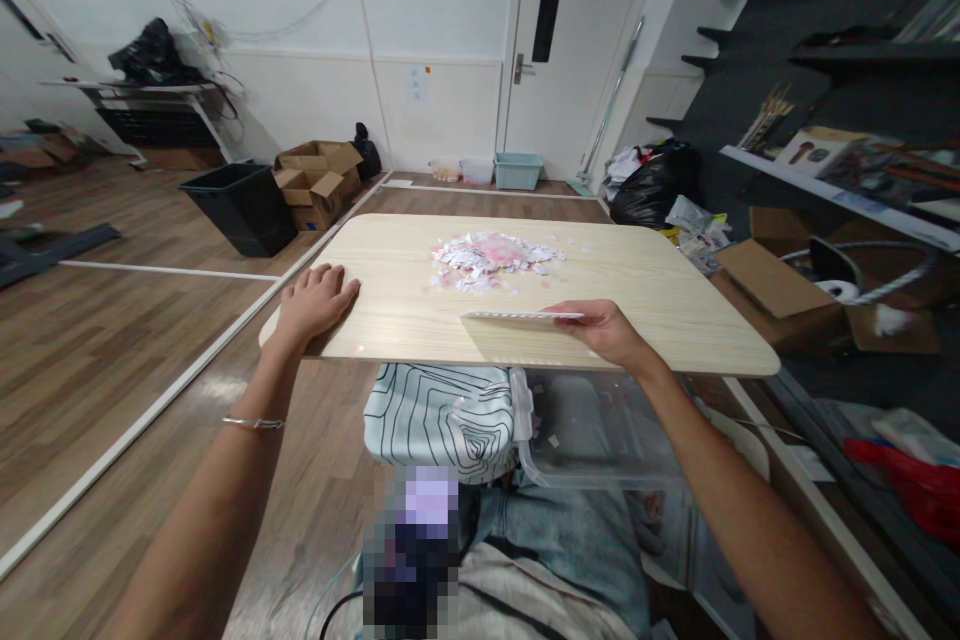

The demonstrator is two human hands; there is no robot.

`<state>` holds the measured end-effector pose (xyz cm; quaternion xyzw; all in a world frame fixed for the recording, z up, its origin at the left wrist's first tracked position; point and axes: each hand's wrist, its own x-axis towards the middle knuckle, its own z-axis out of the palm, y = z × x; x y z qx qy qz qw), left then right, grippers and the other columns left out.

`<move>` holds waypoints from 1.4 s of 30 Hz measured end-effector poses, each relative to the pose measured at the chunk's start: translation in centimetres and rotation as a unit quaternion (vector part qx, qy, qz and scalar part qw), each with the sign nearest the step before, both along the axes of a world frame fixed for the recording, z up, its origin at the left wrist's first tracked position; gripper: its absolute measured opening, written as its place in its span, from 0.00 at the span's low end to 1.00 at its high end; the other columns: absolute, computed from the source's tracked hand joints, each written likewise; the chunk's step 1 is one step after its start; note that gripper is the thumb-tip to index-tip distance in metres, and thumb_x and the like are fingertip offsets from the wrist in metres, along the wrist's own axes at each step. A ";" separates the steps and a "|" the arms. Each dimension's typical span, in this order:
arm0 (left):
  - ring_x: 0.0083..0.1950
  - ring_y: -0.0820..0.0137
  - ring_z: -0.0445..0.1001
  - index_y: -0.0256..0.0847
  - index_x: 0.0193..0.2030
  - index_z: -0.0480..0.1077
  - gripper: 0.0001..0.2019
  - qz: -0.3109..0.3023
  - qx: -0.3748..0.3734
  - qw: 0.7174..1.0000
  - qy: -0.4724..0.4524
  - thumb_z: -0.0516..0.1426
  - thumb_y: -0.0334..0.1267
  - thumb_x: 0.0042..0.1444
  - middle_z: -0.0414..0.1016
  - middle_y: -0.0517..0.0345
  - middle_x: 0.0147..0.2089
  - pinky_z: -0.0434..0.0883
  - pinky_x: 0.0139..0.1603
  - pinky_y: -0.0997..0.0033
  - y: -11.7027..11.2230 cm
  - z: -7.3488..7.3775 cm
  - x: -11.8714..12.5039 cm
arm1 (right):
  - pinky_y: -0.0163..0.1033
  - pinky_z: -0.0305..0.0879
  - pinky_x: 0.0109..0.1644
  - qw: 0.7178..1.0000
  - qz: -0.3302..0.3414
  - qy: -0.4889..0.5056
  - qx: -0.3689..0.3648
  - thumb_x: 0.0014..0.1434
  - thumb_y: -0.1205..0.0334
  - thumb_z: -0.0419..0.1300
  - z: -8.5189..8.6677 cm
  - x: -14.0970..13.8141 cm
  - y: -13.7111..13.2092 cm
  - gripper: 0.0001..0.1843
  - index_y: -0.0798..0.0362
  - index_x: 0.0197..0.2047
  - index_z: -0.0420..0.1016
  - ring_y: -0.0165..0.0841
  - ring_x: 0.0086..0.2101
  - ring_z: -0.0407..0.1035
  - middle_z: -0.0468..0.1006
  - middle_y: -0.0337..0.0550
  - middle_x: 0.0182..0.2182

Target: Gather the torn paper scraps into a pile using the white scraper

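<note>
A pale wooden table stands in front of me. A heap of small pink and white paper scraps lies near its middle. My left hand rests flat on the table's near left corner, fingers stretched out, holding nothing. My right hand is closed on a thin flat white card, held level just above the tabletop, a short way on my side of the scraps. A bracelet is on my left wrist.
A clear plastic bin sits under the table by my knees. A black bin and cardboard boxes stand far left. A black bag, an open box and shelves are on the right.
</note>
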<state>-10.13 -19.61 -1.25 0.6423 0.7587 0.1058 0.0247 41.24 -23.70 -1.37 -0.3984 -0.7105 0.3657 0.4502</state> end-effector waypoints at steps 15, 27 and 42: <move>0.97 0.35 0.67 0.41 0.86 0.76 0.40 -0.001 -0.004 1.000 -0.001 0.41 0.59 0.85 0.68 0.30 0.98 0.63 0.97 0.25 -0.2 0.4 0.2 | 0.57 0.93 0.60 1.000 -0.012 0.015 -0.016 0.53 0.17 0.89 0.5 -0.2 -0.2 0.37 0.45 0.37 1.00 0.50 0.45 0.94 0.99 0.51 0.41; 0.98 0.34 0.66 0.38 0.90 0.74 0.41 0.009 0.007 1.000 -0.016 0.44 0.59 0.84 0.66 0.30 0.99 0.63 0.97 0.26 -0.4 0.4 0.4 | 0.48 0.89 0.49 0.999 -0.012 0.019 -0.044 0.48 0.11 0.88 0.6 -0.2 -0.1 0.44 0.48 0.36 0.96 0.43 0.38 0.88 0.95 0.47 0.35; 0.97 0.35 0.65 0.37 0.87 0.76 0.40 -0.003 0.009 1.000 -0.015 0.42 0.57 0.84 0.68 0.25 0.97 0.62 0.96 0.21 -0.3 0.2 0.4 | 0.57 0.93 0.63 0.992 0.123 -0.021 -0.032 0.61 0.35 0.87 1.2 -6.8 2.9 0.25 0.47 0.47 1.02 0.45 0.46 0.94 1.01 0.46 0.44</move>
